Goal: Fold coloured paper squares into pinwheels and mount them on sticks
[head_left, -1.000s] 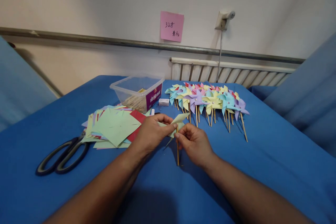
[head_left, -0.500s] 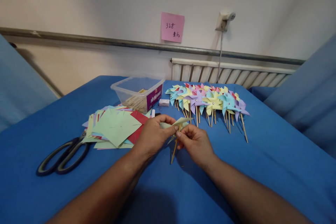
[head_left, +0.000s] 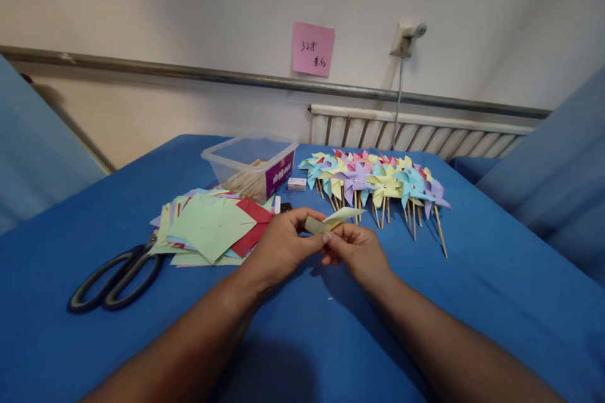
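A pale green paper pinwheel (head_left: 344,216) was held above the middle of the table (head_left: 449,321), between the two hands. The left hand (head_left: 283,239) pinched it from one side, thumb in front; the right hand (head_left: 362,253) grasped it from the other with curled fingers, the two thumb tips close together. What the right fingertips gripped beneath the paper could not be told.

A tiny scrap (head_left: 329,298) lay on the blue cover nearer the person. Beside the left hand was a pile of colored paper (head_left: 208,227), with black-handled scissors (head_left: 118,277) at its outer end. Behind the paper stood a clear tub (head_left: 280,174) holding thin sticks (head_left: 246,181), and next to it a small white box (head_left: 297,184). Beyond the right hand, many pinwheels (head_left: 385,186) on sticks were grouped together. A pink note (head_left: 312,49) was on the wall above a metal rail (head_left: 212,73).
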Available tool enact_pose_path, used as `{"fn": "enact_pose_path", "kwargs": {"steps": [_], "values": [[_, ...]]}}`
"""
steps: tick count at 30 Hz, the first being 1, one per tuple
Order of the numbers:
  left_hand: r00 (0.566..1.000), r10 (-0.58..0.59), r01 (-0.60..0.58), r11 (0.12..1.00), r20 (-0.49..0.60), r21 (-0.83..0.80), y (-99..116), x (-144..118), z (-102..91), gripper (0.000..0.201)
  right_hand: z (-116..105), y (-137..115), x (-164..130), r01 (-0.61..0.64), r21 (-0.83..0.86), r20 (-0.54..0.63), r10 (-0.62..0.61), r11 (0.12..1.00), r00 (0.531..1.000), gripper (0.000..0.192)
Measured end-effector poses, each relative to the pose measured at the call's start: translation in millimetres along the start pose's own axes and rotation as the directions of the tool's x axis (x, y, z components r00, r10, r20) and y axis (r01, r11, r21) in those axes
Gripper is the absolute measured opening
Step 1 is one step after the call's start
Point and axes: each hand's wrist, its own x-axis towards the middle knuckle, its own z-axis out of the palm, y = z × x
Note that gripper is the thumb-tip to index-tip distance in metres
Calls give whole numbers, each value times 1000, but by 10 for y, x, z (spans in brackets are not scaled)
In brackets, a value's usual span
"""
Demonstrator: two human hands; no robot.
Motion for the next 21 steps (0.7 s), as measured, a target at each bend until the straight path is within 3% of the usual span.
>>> {"fn": "enact_pose_path", "kwargs": {"steps": [6,9,15,18,21], "values": [[996,59,-56,997,62,-51,-29,20,-26,18,-73,-46,19,-76,8,89,75,997,993,41],[995,39,-27,992,94,-126,-50,28,-27,19,-108,-68,18,-94,9,154,91,996,984,40],[999,-10,19,984,53,-179,-62,53,-29,19,-152,-87,25,-99,-66,213,111,993,971,41],[999,-25,20,984,-26,-175,-63,77,-41,22,-200,-125,55,28,-171,79,-15,985,997,37],[997,-50,38,983,-60,-180,-66,89,-41,25,-253,-151,95,218,-254,-121,-254,942,960,26]]}}
